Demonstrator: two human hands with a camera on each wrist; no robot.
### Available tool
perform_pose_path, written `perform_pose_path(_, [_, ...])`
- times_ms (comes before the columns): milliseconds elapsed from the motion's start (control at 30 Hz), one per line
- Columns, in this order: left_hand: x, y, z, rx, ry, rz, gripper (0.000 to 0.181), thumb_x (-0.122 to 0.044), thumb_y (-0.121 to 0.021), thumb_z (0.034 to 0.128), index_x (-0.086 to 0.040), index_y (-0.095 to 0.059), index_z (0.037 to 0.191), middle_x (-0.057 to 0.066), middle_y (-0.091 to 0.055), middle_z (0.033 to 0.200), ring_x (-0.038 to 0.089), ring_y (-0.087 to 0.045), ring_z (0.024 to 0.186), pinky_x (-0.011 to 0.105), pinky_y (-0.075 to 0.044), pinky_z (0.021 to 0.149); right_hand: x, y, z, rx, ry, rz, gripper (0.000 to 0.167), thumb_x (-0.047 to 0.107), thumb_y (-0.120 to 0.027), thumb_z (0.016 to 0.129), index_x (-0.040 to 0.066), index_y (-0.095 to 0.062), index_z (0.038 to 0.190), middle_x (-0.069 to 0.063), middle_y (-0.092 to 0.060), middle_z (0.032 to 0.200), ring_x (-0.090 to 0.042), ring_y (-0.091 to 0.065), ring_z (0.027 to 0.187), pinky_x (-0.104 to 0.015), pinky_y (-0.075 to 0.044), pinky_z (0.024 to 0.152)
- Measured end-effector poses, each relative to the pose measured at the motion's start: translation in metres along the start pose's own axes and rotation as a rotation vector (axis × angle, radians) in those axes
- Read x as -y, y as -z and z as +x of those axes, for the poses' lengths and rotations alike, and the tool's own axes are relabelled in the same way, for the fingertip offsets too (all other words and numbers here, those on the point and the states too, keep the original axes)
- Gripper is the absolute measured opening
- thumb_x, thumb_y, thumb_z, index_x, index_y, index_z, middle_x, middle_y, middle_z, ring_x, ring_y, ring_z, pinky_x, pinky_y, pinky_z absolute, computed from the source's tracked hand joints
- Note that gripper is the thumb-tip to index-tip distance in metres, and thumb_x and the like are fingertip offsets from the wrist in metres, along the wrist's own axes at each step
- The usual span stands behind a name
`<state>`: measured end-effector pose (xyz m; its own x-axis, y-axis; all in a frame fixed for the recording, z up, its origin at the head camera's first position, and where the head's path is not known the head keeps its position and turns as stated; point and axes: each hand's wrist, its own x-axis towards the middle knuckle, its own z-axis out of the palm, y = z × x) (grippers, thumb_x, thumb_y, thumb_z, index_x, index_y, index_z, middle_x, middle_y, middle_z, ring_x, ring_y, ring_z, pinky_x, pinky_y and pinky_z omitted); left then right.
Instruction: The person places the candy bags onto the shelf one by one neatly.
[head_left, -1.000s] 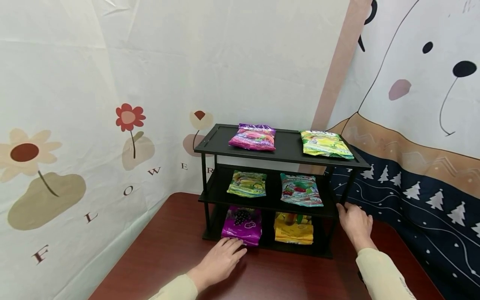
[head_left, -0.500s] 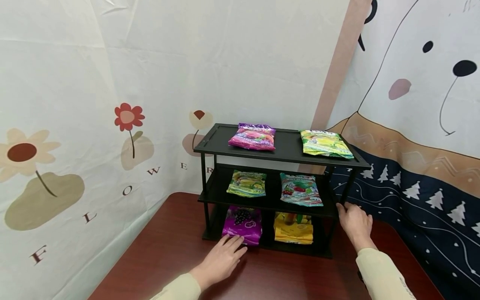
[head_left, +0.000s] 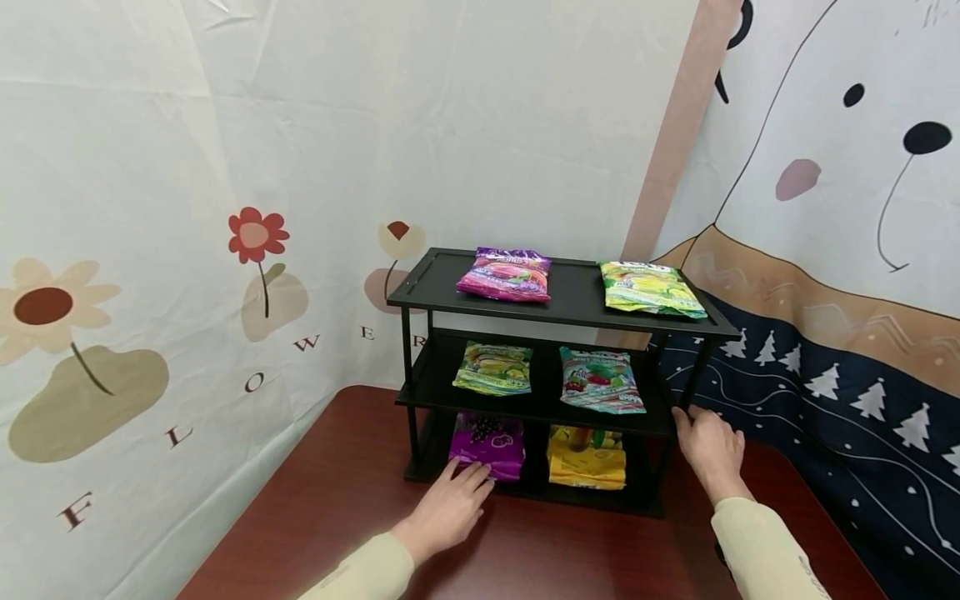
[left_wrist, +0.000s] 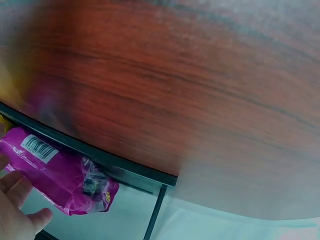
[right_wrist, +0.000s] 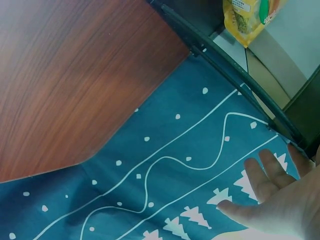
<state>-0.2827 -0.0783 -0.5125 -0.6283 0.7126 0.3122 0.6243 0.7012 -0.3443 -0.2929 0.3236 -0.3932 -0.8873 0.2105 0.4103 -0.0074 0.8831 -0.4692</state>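
A black three-tier rack (head_left: 570,296) stands on the table. On its bottom tier lies a purple candy bag (head_left: 491,450) with a grape picture, and a barcode shows on it in the left wrist view. My left hand (head_left: 450,504) touches this bag's front edge with extended fingers. To the right on the same tier is a yellow candy bag (head_left: 587,462). My right hand (head_left: 711,446) rests against the rack's right side at the middle tier's corner; the right wrist view shows loosely spread fingers (right_wrist: 260,180), with the index at the frame.
The middle tier carries a green-yellow bag (head_left: 495,368) and a teal bag (head_left: 602,380). On the top tier lie a pink-purple bag (head_left: 506,275) and a yellow-green bag (head_left: 651,289). The reddish-brown table (head_left: 330,492) borders printed cloth walls (head_left: 525,125).
My left hand has moved slightly forward and right, and the purple bag has slid deeper into the bottom tier. The right hand stays at the rack's side.
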Motion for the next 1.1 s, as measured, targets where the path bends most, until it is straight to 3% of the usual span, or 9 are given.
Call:
perform_pose_path(700, [0.005,-0.004,0.008,0.143,0.061,-0.019,0.056,-0.041,-0.071,0.0907,-0.019,-0.058,0.14,0.007,-0.047,0.149,0.025,-0.046,0.136,0.056,-0.036,0.108,0.001,-0.003,-0.001,0.011,-0.014,0.006,0.038,0.027,-0.048,0.104,0.0,-0.066,0.084,-0.019,-0.061,0.075,-0.048,-0.057,0.084,-0.064,-0.032,0.084])
perform_pose_path(967, [0.003,-0.003,0.01,0.171,0.069,-0.054,0.059,-0.044,-0.071,0.0901,-0.023,-0.055,0.143,0.01,-0.043,0.152,0.028,-0.042,0.138,0.058,-0.034,0.108,0.002,-0.001,-0.002,0.006,-0.009,-0.007,0.043,0.028,-0.048,0.105,0.004,-0.058,0.071,-0.012,-0.054,0.065,-0.041,-0.056,0.075,-0.059,-0.034,0.079])
perform_pose_path(1100, [0.003,-0.001,0.011,0.164,0.076,-0.067,0.057,-0.044,-0.069,0.0917,-0.024,-0.055,0.143,0.01,-0.044,0.15,0.028,-0.043,0.137,0.058,-0.035,0.108,0.002,0.0,-0.001,0.024,-0.035,0.009,0.041,0.029,-0.046,0.106,-0.004,-0.066,0.093,-0.026,-0.063,0.083,-0.049,-0.057,0.088,-0.063,-0.032,0.086])
